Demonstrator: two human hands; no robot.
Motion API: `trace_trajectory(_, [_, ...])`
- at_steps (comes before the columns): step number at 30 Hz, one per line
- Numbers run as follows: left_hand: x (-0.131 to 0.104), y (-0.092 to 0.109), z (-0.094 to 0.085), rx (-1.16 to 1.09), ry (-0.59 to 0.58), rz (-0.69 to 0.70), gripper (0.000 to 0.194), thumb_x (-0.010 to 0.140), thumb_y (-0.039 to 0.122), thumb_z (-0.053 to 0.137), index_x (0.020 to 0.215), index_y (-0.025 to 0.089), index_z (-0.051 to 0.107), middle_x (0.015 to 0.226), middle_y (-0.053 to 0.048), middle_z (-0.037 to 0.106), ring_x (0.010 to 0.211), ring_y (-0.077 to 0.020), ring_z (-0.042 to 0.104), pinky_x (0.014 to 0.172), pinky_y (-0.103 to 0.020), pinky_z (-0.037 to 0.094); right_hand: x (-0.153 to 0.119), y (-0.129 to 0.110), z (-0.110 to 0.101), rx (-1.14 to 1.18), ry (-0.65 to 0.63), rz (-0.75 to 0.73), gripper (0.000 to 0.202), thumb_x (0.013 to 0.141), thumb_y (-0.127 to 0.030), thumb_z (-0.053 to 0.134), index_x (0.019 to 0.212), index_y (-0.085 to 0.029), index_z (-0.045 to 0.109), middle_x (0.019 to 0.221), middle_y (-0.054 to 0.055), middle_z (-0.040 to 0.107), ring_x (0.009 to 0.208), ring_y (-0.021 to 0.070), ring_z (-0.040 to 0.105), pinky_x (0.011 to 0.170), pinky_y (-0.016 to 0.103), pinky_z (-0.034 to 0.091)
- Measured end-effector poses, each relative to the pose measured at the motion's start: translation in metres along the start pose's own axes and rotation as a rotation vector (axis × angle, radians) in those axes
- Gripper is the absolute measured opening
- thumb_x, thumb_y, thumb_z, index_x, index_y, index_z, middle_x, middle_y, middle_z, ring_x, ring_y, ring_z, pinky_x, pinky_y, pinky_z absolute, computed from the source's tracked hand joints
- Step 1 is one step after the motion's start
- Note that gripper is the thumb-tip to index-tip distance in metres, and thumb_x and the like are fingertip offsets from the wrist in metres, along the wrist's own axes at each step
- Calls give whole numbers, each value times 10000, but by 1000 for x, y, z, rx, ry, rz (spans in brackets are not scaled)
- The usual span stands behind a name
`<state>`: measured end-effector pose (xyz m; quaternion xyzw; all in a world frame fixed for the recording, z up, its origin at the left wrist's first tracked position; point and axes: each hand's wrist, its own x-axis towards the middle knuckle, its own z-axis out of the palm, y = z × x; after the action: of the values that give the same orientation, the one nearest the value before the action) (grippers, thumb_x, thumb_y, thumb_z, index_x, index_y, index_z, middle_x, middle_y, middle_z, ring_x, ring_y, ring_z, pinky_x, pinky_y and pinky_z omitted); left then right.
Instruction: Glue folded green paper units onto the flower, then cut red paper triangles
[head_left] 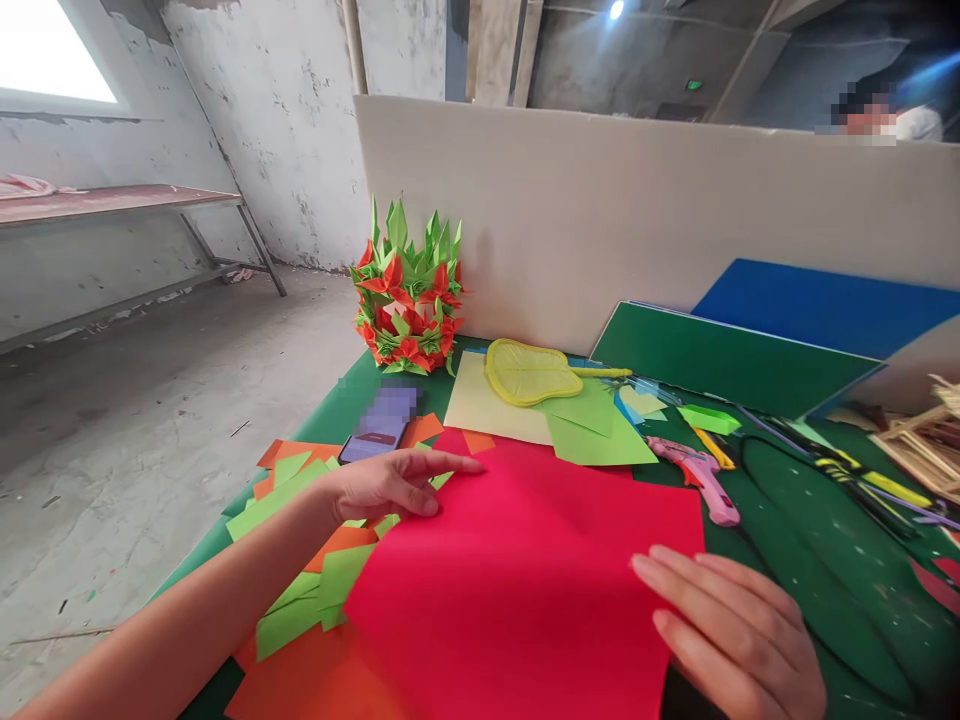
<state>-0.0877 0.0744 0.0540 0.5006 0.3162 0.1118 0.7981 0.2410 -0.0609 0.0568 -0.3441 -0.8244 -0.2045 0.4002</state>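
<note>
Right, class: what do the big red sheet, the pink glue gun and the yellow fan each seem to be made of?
Red sheet: probably matte paper; it bends smoothly and has thin, crisp edges.
Pink glue gun: likely hard plastic, fairly smooth, judging by its moulded-looking body.
Yellow fan: perhaps thin fabric or plastic, with a thicker rim; the view leaves that open.

My camera gives me a bright window [52, 50] at far left, set in a scuffed, peeling wall [292, 110], with a long table [135, 203] on metal legs below. Bare grey floor [292, 350] spreads across the left. Beyond a pale partition [570, 220], far right, I see one glowing lamp [616, 10].
</note>
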Motion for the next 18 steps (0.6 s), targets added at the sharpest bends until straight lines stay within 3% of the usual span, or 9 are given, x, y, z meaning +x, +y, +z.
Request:
trace_trajectory(3, [-5, 0, 5, 204, 64, 76, 512, 697, 247, 759, 1193, 288, 638, 962, -33, 685, 835, -177, 639, 701, -253, 503, -9, 12, 4, -33, 37, -157, 178, 850, -82, 514, 807, -241, 582, 1013, 34, 747, 1000, 181, 686, 828, 324, 564])
trace_trajectory(6, [-9, 2, 14, 249, 131, 223, 275, 716, 319, 752, 975, 232, 725, 1119, -57, 653, 999, -209, 604, 817, -276, 494, -14, 13, 2, -33, 57, -108, 190, 827, -55, 517, 812, -229, 591, 1166, 38, 693, 1057, 178, 659, 874, 336, 540])
trace_trajectory(9, [-8, 5, 21, 123, 127, 197, 378, 736, 312, 738, 1104, 258, 672, 1152, -63, 648, 920, -198, 640, 766, -289, 522, -15, 18, 9, -18, 46, -102, 246, 794, 0, 505, 849, -220, 600, 1231, 36, 658, 1140, 186, 611, 952, 366, 484])
trace_trajectory(11, [-3, 4, 23, 107, 121, 134, 642, 717, 265, 748, 1315, 327, 521, 1245, -67, 606, 940, -211, 649, 762, -309, 536, -15, 27, 21, 25, -59, -55, 317, 798, 28, 447, 913, -221, 607, 1188, 47, 683, 1208, 201, 561, 979, 405, 455])
trace_trajectory(13, [4, -1, 20, 153, 188, 102, 814, 688, 264, 761, 1411, 350, 397, 1327, -78, 553, 1044, -253, 623, 814, -346, 537, -16, 37, 36, 70, -273, 37, 497, 796, 63, 342, 1100, -232, 601, 1268, 50, 634, 1275, 196, 497, 1012, 442, 423])
trace_trajectory(16, [14, -11, 14, 391, 413, 180, 878, 639, 315, 794, 1421, 337, 396, 1461, -72, 427, 1238, -299, 498, 965, -373, 464, -18, 45, 50, 160, -539, 123, 747, 741, 75, 315, 1378, -292, 448, 1414, 41, 503, 1350, 204, 397, 1054, 505, 375])
trace_trajectory(18, [19, -16, 13, 506, 476, 246, 779, 676, 372, 766, 1388, 311, 456, 1490, -59, 395, 1338, -304, 386, 1050, -386, 384, -21, 45, 53, 254, -657, 156, 751, 732, 38, 393, 1382, -333, 452, 1435, 33, 477, 1360, 232, 380, 1067, 539, 352])
